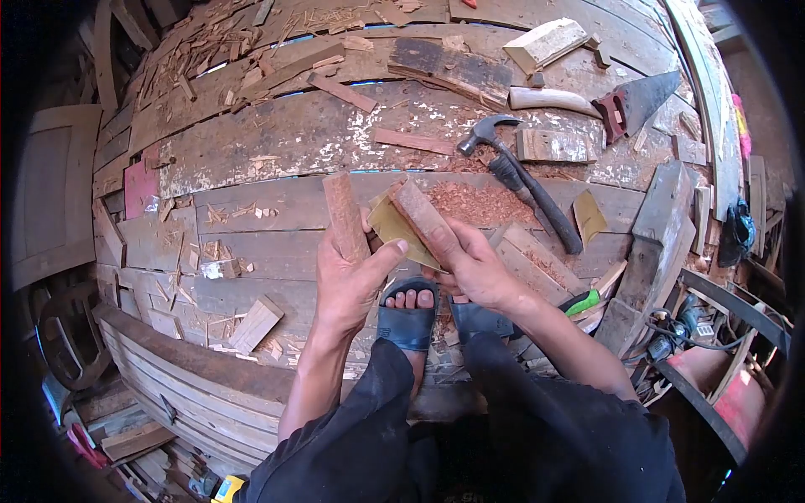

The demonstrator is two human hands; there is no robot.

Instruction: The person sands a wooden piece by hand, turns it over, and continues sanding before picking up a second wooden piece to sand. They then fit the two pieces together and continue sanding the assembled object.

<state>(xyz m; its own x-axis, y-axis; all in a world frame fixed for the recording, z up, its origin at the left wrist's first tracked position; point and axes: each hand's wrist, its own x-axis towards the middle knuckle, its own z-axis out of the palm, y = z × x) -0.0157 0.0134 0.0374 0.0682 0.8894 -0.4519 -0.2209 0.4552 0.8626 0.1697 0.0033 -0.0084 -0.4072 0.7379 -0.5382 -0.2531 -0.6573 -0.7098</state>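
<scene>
My left hand is closed round a reddish wooden piece that points up and away from me. Its thumb presses on a yellowish sheet, which looks like sandpaper. A second reddish wooden block is gripped in my right hand, its upper end leaning left. The sheet lies between the two pieces, partly behind the second block. Below my hands are my feet in dark sandals. Reddish shavings lie on the planks just beyond my right hand.
A hammer lies right of the shavings, near another yellowish sheet. Farther right are a handsaw and a curved wooden handle. Wood scraps dot the plank floor. Cables and tools stand at right.
</scene>
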